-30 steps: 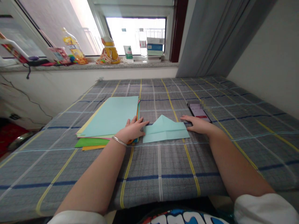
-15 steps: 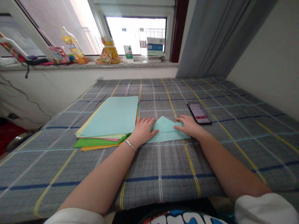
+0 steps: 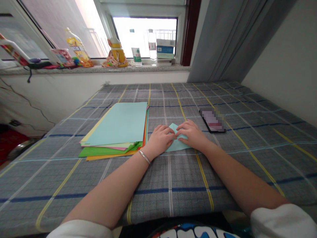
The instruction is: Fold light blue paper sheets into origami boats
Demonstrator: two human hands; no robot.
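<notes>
Folded light-blue paper [image 3: 179, 145] lies on the plaid cloth [image 3: 188, 175] beneath your left hand [image 3: 159, 140] and right hand [image 3: 193, 135], their curled fingers nearly meeting over its middle; whether either pinches it, you cannot tell. Expect it to be light, thin, crisp and easily creased; hold it lightly at the outer edges. Beyond your right hand, the smartphone [image 3: 213, 125] screen is blurred; far beyond your left, the yellow-labelled bottle's [image 3: 78, 49] lettering is unreadable.

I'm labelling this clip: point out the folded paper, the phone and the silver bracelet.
Folded paper [image 3: 178, 146], head view: near part of its surface.
Phone [image 3: 212, 121], head view: middle of its screen.
Silver bracelet [image 3: 144, 156], head view: middle of its band.
</notes>
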